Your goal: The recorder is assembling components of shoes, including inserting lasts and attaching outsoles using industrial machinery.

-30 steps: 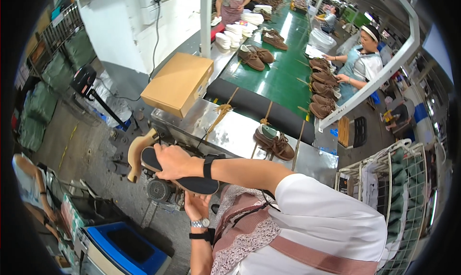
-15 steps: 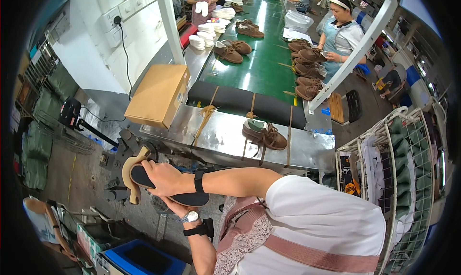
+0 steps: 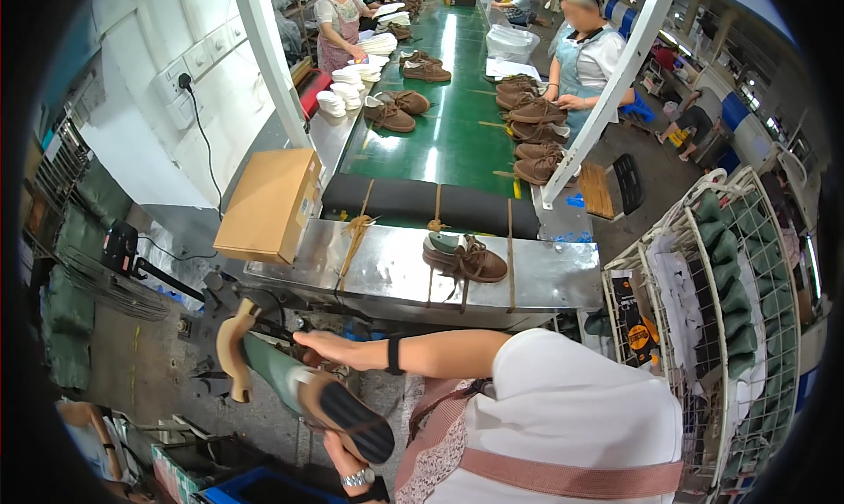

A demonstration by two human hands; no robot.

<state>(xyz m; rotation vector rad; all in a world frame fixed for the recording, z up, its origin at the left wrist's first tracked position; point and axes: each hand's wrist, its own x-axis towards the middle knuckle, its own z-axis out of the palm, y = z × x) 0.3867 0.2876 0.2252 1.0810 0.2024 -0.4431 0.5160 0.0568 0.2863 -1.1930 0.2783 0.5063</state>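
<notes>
My left hand (image 3: 343, 451), with a metal watch at its wrist, grips the lower end of a shoe (image 3: 352, 416). Its black sole faces up and the shoe is smeared by motion. From the shoe's other end a smooth green shoe-last-like form (image 3: 271, 366) runs up to a curved, wood-coloured fork (image 3: 233, 350) on a dark machine (image 3: 215, 297). Off the shoe, my right hand (image 3: 330, 347) is curled beside a dark rod with a knob; what its fingers close on is hidden. A brown laced shoe (image 3: 479, 262) stands on the metal bench (image 3: 554, 275).
A cardboard box (image 3: 268, 200) sits on the bench's left. Beyond it, a green conveyor (image 3: 431, 117) carries several brown shoes, with white insoles (image 3: 347, 86) alongside. Co-workers stand on both sides. To my right is a wire rack (image 3: 703, 328); a white post (image 3: 607, 91) rises from the bench.
My right hand has come off the shoe, moving up toward the rod. The left hand and shoe have swung down and right, exposing the green form. The view has shifted slightly.
</notes>
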